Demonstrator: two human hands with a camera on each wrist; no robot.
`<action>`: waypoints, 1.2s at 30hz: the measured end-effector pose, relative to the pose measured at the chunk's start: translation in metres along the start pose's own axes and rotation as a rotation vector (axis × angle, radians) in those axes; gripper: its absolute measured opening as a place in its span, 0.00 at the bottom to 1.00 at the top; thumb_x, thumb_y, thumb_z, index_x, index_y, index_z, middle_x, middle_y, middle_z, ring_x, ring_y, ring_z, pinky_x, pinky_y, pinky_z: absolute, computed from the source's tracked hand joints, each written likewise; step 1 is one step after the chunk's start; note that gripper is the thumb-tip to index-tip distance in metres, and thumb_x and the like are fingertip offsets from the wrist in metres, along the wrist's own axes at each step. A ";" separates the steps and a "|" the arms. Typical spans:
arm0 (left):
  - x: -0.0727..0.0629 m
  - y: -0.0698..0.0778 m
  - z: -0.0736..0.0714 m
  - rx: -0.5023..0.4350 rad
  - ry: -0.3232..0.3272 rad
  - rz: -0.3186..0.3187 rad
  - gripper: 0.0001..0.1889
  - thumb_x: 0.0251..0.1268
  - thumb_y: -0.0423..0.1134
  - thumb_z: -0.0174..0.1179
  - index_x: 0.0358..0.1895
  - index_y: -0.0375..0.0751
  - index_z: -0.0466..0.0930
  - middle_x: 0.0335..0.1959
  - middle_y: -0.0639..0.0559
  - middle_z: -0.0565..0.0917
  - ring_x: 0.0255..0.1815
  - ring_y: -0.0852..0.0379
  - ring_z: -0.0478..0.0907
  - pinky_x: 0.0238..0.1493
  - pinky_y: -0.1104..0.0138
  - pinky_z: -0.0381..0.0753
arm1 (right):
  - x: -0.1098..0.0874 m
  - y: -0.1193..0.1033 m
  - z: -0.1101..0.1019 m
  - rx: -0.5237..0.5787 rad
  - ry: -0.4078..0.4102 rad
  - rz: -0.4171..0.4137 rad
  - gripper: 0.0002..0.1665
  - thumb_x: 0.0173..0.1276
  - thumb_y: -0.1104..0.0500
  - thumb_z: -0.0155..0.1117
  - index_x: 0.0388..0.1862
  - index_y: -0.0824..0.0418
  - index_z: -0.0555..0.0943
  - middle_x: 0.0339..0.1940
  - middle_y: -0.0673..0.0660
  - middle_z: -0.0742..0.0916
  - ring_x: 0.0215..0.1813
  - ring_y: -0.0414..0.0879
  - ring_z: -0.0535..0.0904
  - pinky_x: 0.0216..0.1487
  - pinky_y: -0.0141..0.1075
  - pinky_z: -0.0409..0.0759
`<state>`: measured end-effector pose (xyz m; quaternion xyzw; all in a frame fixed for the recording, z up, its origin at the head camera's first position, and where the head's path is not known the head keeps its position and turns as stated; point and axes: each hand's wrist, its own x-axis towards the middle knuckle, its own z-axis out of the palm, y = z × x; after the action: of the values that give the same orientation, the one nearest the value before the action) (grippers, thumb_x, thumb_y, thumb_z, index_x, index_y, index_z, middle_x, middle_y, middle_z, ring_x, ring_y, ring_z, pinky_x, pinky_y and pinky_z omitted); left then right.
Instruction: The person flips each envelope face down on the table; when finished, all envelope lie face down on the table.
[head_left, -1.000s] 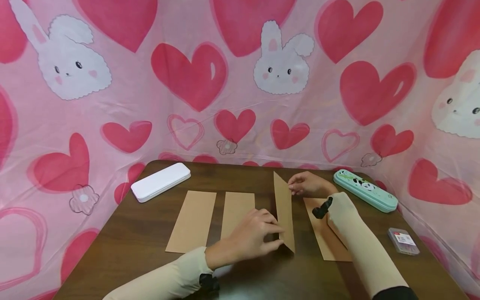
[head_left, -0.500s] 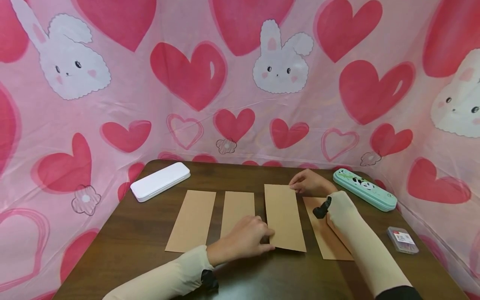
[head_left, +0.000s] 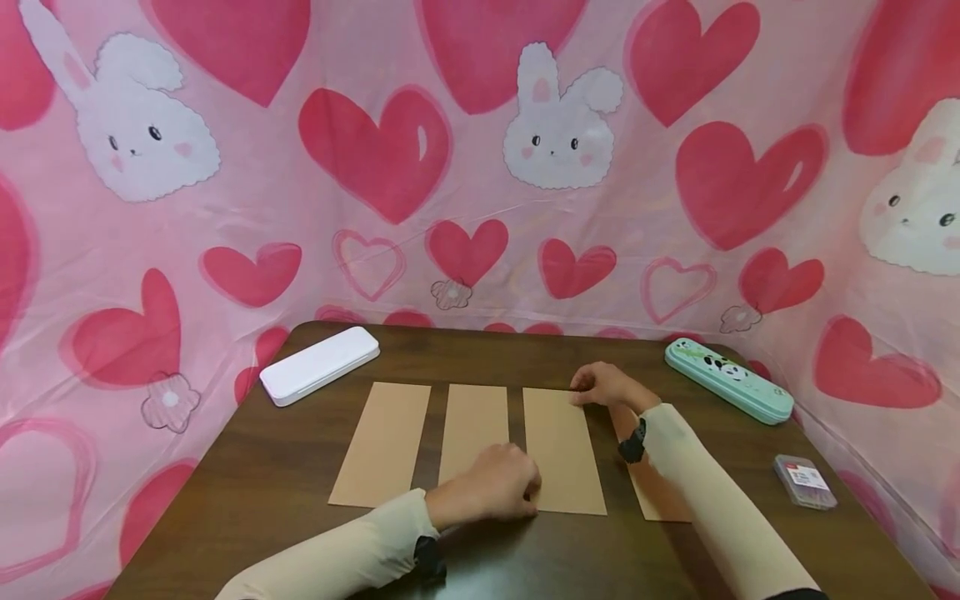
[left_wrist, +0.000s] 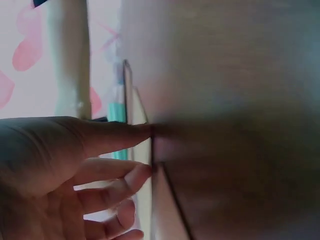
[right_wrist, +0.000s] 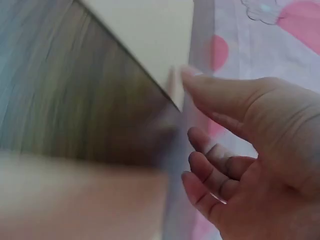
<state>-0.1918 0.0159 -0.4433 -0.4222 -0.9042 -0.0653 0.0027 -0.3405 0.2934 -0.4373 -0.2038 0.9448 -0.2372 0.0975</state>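
Observation:
Third from the left in a row of tan cardboard sheets, one cardboard sheet (head_left: 566, 450) lies flat on the dark wooden table. My left hand (head_left: 495, 483) holds its near left corner, fingers curled. In the left wrist view, the thumb (left_wrist: 115, 137) and index finger reach that corner with a small gap between their tips. My right hand (head_left: 606, 388) is at the far right corner of the same sheet. The right wrist view shows its thumb (right_wrist: 225, 95) against the corner, the index finger mostly hidden behind it and the other fingers loosely curled.
Two more sheets, a leftmost sheet (head_left: 382, 442) and a second sheet (head_left: 476, 425), lie to the left. A rightmost sheet (head_left: 660, 496) is partly under my right forearm. A white case (head_left: 321, 367), a green panda case (head_left: 727, 379) and a small clear box (head_left: 805, 482) stand around the table (head_left: 247, 475).
The third sheet has gone from tilted up on edge to flat on the table. Both hands have come down with it, the right one slightly nearer to me.

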 end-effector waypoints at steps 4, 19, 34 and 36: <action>0.009 0.008 -0.007 -0.132 -0.019 -0.014 0.13 0.54 0.56 0.76 0.39 0.55 0.92 0.26 0.66 0.82 0.30 0.67 0.75 0.27 0.72 0.69 | -0.024 0.013 -0.028 -0.041 0.029 -0.004 0.16 0.68 0.55 0.72 0.48 0.65 0.85 0.45 0.62 0.90 0.51 0.57 0.85 0.55 0.53 0.82; 0.107 0.107 0.007 0.062 -0.188 -0.146 0.19 0.55 0.70 0.69 0.29 0.62 0.79 0.38 0.65 0.81 0.41 0.62 0.78 0.38 0.66 0.77 | -0.088 0.081 -0.054 0.040 -0.083 0.278 0.32 0.66 0.56 0.74 0.63 0.73 0.76 0.60 0.79 0.80 0.62 0.73 0.76 0.62 0.65 0.75; 0.118 0.117 0.013 0.158 -0.156 -0.117 0.18 0.55 0.71 0.67 0.28 0.64 0.84 0.36 0.67 0.85 0.38 0.66 0.80 0.36 0.65 0.79 | -0.073 0.076 -0.056 0.041 -0.106 0.214 0.17 0.62 0.67 0.75 0.45 0.72 0.77 0.33 0.59 0.80 0.36 0.48 0.73 0.38 0.38 0.71; 0.119 0.118 0.012 0.161 -0.156 -0.115 0.18 0.55 0.71 0.67 0.28 0.64 0.83 0.33 0.68 0.84 0.35 0.67 0.80 0.34 0.65 0.79 | -0.073 0.074 -0.057 0.032 -0.110 0.210 0.17 0.62 0.66 0.75 0.45 0.71 0.77 0.34 0.59 0.80 0.36 0.48 0.73 0.38 0.38 0.71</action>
<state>-0.1776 0.1836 -0.4344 -0.3717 -0.9267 0.0405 -0.0375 -0.3161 0.4075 -0.4175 -0.1150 0.9503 -0.2292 0.1766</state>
